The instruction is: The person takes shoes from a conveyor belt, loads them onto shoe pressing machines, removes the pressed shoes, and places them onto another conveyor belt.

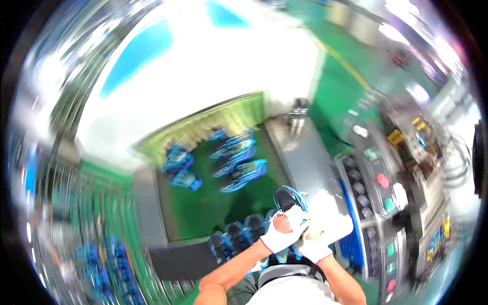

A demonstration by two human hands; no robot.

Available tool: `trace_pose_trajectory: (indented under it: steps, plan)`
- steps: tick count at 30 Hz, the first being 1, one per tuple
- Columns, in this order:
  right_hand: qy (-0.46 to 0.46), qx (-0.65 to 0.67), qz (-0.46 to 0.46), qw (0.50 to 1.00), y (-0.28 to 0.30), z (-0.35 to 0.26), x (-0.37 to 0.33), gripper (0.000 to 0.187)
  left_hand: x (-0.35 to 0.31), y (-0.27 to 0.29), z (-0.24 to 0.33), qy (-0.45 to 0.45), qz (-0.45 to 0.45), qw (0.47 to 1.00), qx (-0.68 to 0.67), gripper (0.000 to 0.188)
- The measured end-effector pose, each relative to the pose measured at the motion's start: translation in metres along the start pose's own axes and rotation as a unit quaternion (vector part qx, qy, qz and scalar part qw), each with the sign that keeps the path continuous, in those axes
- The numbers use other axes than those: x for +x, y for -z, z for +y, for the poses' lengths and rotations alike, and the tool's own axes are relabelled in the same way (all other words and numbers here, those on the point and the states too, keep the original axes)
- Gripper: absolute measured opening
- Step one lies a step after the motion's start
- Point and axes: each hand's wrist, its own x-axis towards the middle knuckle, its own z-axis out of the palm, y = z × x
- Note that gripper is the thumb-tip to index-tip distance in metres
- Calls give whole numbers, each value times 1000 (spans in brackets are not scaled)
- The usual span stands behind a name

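A black and blue shoe (287,198) points away from me, over the near end of a grey metal ledge. My left hand (283,231), in a white glove with bare fingertips, is closed on its rear part. Right beside it, my right hand (316,243), also gloved in white, has its fingers curled in. Glare and blur hide what those fingers hold. To the left of my hands, several dark shoes with blue edges (236,235) stand in a row, partly behind my left forearm.
Blue shoes (236,157) lie on a green belt (203,216) before a white machine with a yellowish curtain (203,121). A control panel with coloured buttons (382,180) stands at the right. More blue shoes (109,269) sit on a rack at lower left.
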Motion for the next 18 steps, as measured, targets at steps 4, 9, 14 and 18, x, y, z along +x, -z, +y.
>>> trace_pose_trajectory:
  steps: [4,9,14,18]
  plan:
    - [30,-31,198,979,74,51,-69,25,54,-51,130,-150,-115,982,-22,19]
    - [-187,280,264,904,191,53,-183,64,124,-101,254,-309,-159,928,-135,53]
    - [-175,484,371,773,224,42,-273,57,149,-167,298,-216,-111,931,-271,51]
    - [-151,567,543,601,215,89,-330,38,163,-299,350,-111,-250,918,-286,45]
